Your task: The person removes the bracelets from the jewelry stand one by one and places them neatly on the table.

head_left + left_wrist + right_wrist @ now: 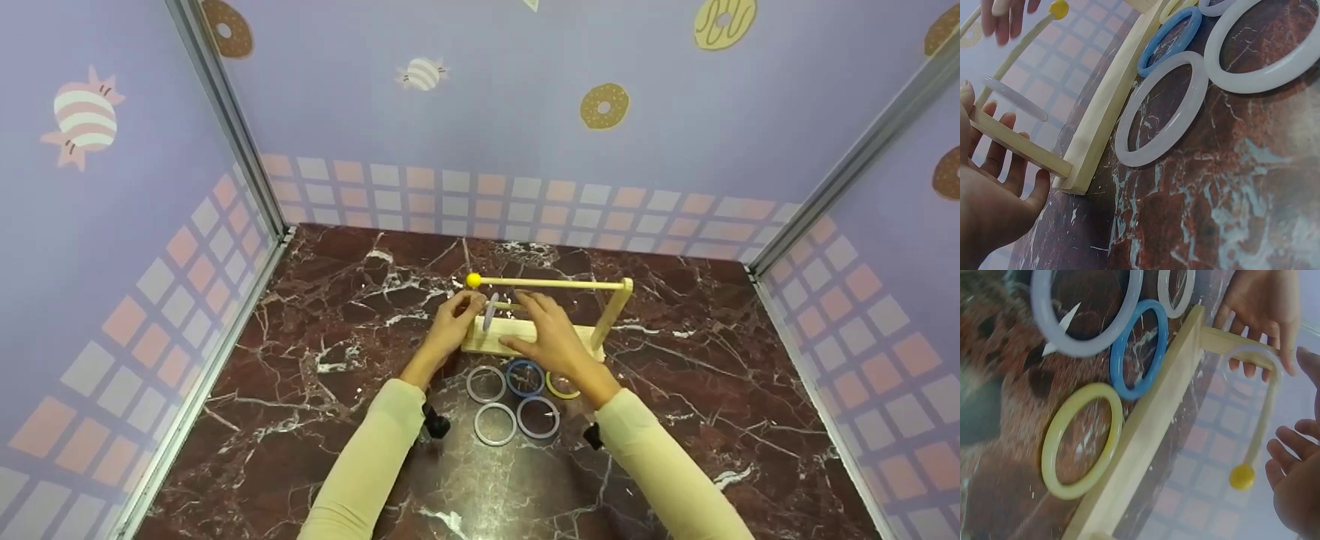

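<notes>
A wooden stand (510, 337) has a short left post and a taller right post, each bearing a sideways rod. My left hand (452, 321) grips the short post (1022, 143), fingers behind it and thumb near its top. A pale lavender bangle (490, 311) hangs on the rod of that post, close to the left fingers. My right hand (551, 330) is held over the stand with its fingers spread and holds nothing. In the right wrist view its fingers are beside the yellow ball (1242, 477) at the lower rod's end.
In front of the stand lie a blue bangle (525, 378), a yellow bangle (562, 385) partly behind the right wrist, a lavender bangle (538, 418) and two whitish bangles. The upper rod (551, 283) runs above the hands. Patterned walls enclose the marbled table (315, 450).
</notes>
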`<act>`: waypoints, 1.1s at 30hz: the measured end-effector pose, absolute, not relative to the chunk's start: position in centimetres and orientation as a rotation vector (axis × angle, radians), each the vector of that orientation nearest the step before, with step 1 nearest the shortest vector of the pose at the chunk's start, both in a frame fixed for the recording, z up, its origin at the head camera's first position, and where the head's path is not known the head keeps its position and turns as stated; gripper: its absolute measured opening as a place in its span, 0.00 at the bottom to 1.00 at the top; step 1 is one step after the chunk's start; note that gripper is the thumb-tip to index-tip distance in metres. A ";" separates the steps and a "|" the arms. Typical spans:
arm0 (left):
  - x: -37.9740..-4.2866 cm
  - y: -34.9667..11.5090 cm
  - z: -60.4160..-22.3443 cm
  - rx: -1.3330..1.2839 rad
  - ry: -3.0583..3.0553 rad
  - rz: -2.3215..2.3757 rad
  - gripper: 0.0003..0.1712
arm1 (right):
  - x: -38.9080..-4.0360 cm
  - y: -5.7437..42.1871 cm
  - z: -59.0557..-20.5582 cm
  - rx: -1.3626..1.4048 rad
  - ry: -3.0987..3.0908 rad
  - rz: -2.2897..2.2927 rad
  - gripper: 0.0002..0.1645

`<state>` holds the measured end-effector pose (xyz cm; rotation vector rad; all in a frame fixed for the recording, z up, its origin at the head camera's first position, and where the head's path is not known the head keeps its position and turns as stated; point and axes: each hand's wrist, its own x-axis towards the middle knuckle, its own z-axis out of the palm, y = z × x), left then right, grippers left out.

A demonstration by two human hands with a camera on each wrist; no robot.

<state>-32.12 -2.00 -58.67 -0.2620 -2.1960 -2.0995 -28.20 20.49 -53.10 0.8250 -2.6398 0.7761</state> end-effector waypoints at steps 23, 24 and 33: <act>-32.2 -1.7 -58.7 -0.244 -2.201 -2.102 0.15 | -30.9 17.1 -53.8 0.854 -2.780 0.748 0.43; -32.2 -1.7 -58.7 -0.250 -2.209 -2.105 0.16 | -31.0 17.1 -53.9 0.852 -2.781 0.747 0.43; -32.2 -2.4 -58.7 -0.256 -2.260 -2.090 0.17 | -31.1 16.8 -54.8 0.802 -2.691 0.849 0.43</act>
